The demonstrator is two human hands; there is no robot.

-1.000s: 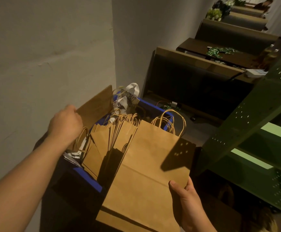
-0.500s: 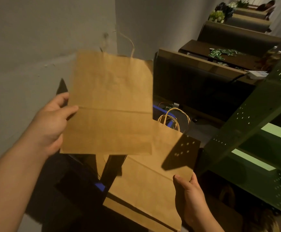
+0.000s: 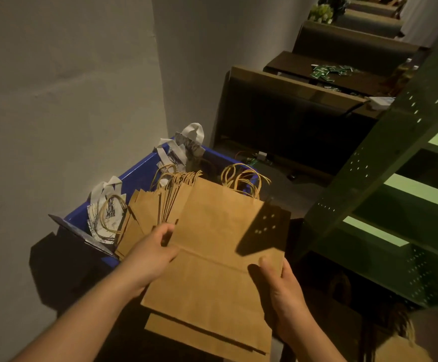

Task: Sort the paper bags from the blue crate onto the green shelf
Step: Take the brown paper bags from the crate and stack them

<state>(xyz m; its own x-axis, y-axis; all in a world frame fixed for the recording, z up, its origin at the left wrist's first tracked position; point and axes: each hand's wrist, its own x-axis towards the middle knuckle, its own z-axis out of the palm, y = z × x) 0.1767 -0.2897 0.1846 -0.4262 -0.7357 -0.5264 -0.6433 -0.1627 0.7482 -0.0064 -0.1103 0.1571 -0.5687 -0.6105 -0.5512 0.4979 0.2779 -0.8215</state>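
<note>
A grey wall fills the left half of the frame; dark benches recede toward the upper right, and a table between them carries scattered green packets. The green shelf, of perforated metal, runs down the right edge with lit shelf boards showing between its uprights.

The blue crate stands against the wall, left of centre. Brown bags stand upright in it, twine handles up, and white printed bags sit along its left and far sides.

In the lower centre, a flat stack of brown bags is held over the near end of the crate, handles pointing away toward the benches. At least two bags show, the lower one's edge sticking out at the bottom. The left hand grips the stack's left edge, fingers curled over the top. The right hand grips the right edge, thumb on the upper face. A shadow from the shelf falls on the stack's upper right corner.
</note>
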